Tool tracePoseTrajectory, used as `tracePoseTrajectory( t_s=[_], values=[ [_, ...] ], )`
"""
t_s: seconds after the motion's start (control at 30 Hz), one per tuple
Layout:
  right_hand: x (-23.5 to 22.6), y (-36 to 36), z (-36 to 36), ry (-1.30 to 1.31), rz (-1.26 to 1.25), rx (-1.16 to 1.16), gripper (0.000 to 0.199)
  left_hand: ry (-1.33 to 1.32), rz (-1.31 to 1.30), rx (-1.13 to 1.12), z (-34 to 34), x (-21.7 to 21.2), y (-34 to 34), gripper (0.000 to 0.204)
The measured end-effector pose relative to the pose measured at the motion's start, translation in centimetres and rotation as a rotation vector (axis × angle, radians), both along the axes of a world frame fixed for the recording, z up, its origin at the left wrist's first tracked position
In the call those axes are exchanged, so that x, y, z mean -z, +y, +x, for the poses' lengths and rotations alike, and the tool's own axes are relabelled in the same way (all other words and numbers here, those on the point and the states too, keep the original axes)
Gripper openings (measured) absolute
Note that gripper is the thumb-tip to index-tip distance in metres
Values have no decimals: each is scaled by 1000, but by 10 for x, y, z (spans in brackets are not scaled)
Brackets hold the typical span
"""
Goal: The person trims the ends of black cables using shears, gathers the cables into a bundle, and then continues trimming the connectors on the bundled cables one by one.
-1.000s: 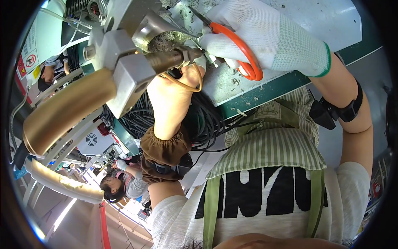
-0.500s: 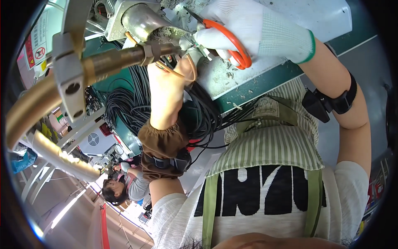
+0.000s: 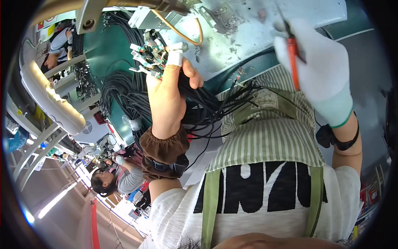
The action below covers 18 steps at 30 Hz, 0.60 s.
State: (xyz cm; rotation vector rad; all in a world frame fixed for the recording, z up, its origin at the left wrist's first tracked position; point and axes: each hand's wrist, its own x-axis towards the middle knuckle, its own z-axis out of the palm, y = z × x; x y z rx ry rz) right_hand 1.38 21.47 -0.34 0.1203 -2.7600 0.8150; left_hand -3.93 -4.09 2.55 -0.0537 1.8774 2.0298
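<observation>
My bare left hand (image 3: 166, 97), with white wrapping on its thumb, is closed around a bundle of black cables. Their ends stick up past the fingers as a cluster of small metal, white and green connectors (image 3: 147, 58). My right hand (image 3: 327, 68), in a white knitted glove, grips red-handled scissors (image 3: 293, 62) with the thin dark tip pointing away from me. It is off to the right, apart from the cables. Blur softens the glove and the tip. More black cables (image 3: 124, 93) lie coiled left of my left hand, and others trail over my striped apron (image 3: 265, 141).
A white tray (image 3: 261, 37) strewn with metal scraps covers the green bench. A metal fixture (image 3: 222, 18) sits at its far side. Overhead run a brass-coloured tube (image 3: 166, 6) and a thin bent copper-coloured tube (image 3: 200, 33). A lamp (image 3: 52, 97) hangs left; co-workers sit beyond.
My right hand with the scissors has drawn back right and nearer, away from my left hand. My left hand has come away from the metal fixture, and its connector cluster now shows. The view has shifted.
</observation>
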Motion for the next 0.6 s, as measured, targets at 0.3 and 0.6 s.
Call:
tracePoseTrajectory(
  t_s=[0.3,0.6],
  values=[
    [17,-30,1,18,127,-496,25,-6,81,13,0,1,-3,13],
    [-11,-13,-6,90,-192,-437,19,-11,-178,347,32,-25,25,15]
  ],
)
